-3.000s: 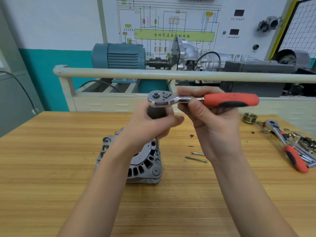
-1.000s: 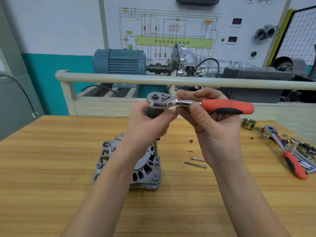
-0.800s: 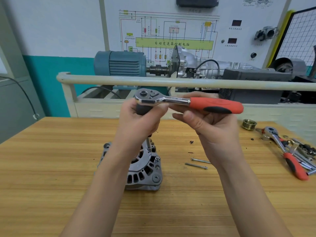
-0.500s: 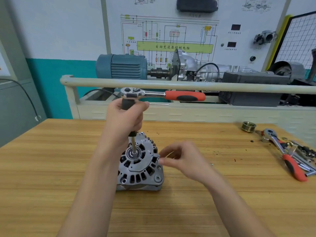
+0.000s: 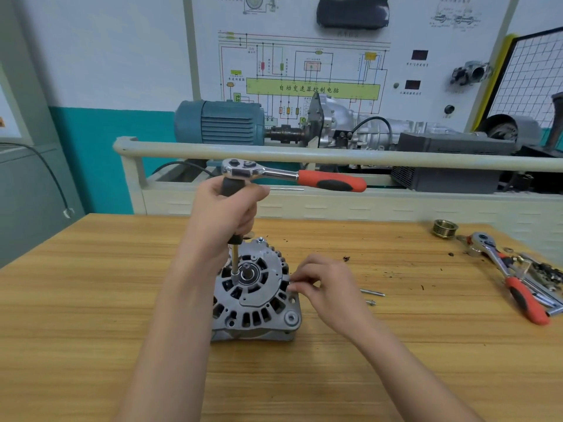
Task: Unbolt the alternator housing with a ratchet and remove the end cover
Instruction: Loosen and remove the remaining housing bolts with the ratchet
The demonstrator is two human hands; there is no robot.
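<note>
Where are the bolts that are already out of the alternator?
In the head view, two loose bolts lie on the wooden table, just right of the right hand that reaches the alternator rim, well left of the spare ratchet.

Matt grey cast-metal finned alternator (image 5: 256, 303), glossy chrome ratchet with orange-and-black matt grip (image 5: 292, 176), smooth streaky-grained light wood tabletop (image 5: 91, 300)
</note>
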